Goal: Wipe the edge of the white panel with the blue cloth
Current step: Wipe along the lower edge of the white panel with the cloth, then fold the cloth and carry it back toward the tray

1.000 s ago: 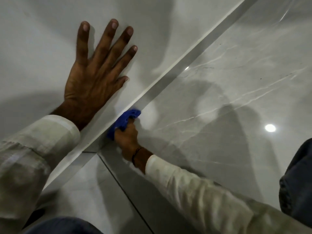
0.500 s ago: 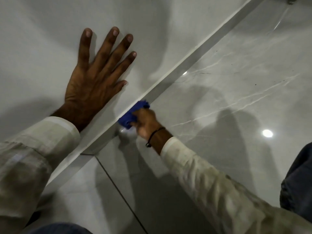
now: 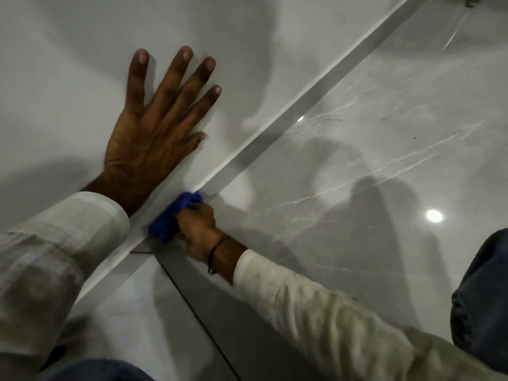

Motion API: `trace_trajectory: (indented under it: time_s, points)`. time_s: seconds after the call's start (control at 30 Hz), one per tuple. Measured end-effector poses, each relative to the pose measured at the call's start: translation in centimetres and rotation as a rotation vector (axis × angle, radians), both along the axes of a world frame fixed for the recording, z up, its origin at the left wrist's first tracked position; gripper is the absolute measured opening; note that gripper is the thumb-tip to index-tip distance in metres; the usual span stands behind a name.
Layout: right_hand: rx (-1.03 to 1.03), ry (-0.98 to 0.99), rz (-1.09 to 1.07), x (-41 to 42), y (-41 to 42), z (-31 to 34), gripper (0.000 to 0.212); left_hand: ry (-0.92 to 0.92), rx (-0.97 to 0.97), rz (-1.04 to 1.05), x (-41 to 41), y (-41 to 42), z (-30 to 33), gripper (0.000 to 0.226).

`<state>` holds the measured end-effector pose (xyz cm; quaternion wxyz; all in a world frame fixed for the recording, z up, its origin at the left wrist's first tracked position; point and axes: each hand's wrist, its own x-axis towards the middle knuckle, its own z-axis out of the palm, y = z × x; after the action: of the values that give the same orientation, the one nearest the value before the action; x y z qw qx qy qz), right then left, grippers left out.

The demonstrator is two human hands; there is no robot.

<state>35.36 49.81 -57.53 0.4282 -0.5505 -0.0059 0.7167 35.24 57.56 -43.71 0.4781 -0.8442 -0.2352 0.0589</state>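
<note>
Blue cloth bunched against the lower edge of the white panel, near frame centre. Right hand clenched on it, just at its 4 o'clock. Left hand at cloth's 11 o'clock, flat on panel, fingers splayed. Glossy marble floor from 1 to 6 o'clock.

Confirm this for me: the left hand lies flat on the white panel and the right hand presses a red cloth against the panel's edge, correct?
Not quite: the head view shows the bunched cloth is blue, not red. The rest stands: the left hand lies flat, fingers spread, on the white panel, and the right hand presses the cloth against the panel's edge.
</note>
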Motion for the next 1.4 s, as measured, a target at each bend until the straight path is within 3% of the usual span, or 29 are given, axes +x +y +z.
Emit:
trace_trajectory:
  time_s: [0.07,0.17,0.3,0.5,0.57,0.73,0.83,0.93,0.97,1.03,1.1,1.2,1.4]
  points:
    - [-0.053,0.044,-0.108,3.0,1.1,-0.1,0.034,-0.015,-0.012,-0.006,-0.1,0.0,0.0,0.087]
    - [0.009,-0.037,-0.281,9.5,2.4,-0.6,0.031,0.003,0.035,-0.014,-0.2,0.1,0.0,0.087]
    - [0.032,-0.180,-0.467,16.4,4.5,-1.3,0.047,0.017,0.059,-0.010,0.0,0.3,-0.2,0.087]
    - [0.085,-0.447,-0.205,9.8,1.9,-0.9,0.037,0.026,0.068,0.007,0.0,0.5,-0.2,0.086]
    - [0.062,-0.400,-0.061,6.2,0.8,-1.5,0.035,0.025,0.060,0.006,0.0,0.5,-0.1,0.085]
    - [0.096,0.035,0.115,4.0,-1.7,-1.0,0.032,0.063,0.061,0.035,0.1,0.3,-0.1,0.087]
    - [0.120,0.035,0.109,7.5,-2.9,1.5,0.036,0.026,-0.140,0.103,0.2,-0.6,0.9,0.082]
    - [0.138,0.042,0.044,11.4,-4.4,7.1,0.040,-0.026,-0.546,0.223,0.1,-3.2,3.3,0.075]
    - [0.133,0.040,0.014,12.6,-5.0,9.7,0.039,-0.120,-0.793,0.286,0.3,-4.8,4.6,0.074]
    - [0.131,0.041,-0.014,14.6,-6.1,15.0,0.038,-0.487,-1.330,0.495,0.8,-8.3,8.0,0.068]
    - [0.124,0.070,0.002,16.5,-7.7,21.8,0.043,-0.779,-1.662,0.651,1.3,-11.2,13.1,0.063]
    - [0.153,0.079,0.132,18.4,-11.1,32.3,0.048,-0.881,-1.730,0.705,2.0,-15.3,21.7,0.078]
    - [0.205,0.037,0.395,19.6,-16.0,53.2,0.061,-0.940,-1.840,0.868,0.3,-22.3,40.6,0.081]
